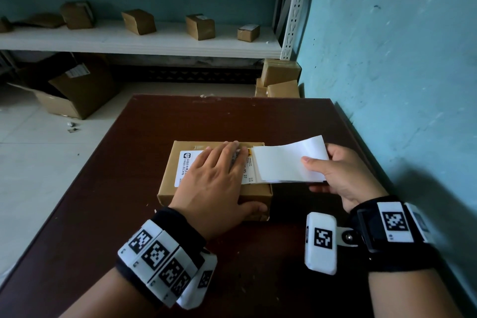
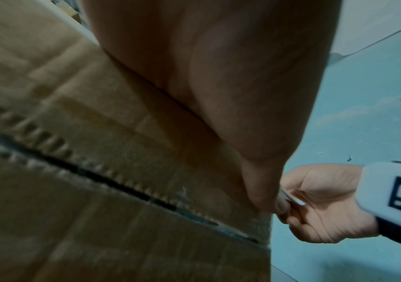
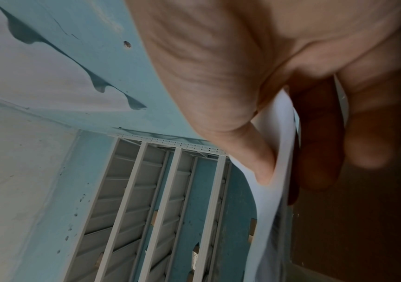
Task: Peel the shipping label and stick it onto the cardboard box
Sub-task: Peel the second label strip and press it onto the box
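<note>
Fingers [image 1: 227, 152] flat on label [image 1: 189, 162]; shelf boxes [image 1: 200, 26] behind.

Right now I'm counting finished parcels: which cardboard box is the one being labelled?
The cardboard box on the dark table, under the left hand; the shelf and floor boxes sit untouched.

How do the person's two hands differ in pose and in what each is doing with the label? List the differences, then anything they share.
1. The left hand lies flat, fingers straight, pressing the label onto the box; the right hand is curled, thumb pinching the white backing.
2. The left hand rests on the box; the right hand is off its right edge, over the table.
Shared: both wear wrist bands with black-and-white markers.
</note>
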Demonstrator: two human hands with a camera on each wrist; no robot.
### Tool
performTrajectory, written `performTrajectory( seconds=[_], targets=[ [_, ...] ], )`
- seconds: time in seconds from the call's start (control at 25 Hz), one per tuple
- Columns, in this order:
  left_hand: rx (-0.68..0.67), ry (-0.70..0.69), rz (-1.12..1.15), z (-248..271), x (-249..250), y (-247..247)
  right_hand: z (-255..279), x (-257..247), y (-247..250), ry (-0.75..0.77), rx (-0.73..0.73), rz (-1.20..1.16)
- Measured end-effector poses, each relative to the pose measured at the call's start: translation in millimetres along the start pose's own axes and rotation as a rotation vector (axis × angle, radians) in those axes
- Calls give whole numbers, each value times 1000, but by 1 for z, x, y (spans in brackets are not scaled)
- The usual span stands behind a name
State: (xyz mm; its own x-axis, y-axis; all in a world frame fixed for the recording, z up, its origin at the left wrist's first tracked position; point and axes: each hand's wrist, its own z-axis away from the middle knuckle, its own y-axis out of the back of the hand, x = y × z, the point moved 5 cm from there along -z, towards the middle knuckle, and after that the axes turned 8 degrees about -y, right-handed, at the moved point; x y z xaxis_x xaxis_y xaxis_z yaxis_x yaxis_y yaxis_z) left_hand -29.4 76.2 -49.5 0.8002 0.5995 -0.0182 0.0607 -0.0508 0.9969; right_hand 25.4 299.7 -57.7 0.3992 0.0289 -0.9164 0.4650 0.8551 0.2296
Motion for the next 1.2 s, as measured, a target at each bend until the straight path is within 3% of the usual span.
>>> performTrajectory(
  seconds=[1.2],
  targets=[
    [19,6,-5,1,1,-2,4,-5,6,38,87,3]
  ],
)
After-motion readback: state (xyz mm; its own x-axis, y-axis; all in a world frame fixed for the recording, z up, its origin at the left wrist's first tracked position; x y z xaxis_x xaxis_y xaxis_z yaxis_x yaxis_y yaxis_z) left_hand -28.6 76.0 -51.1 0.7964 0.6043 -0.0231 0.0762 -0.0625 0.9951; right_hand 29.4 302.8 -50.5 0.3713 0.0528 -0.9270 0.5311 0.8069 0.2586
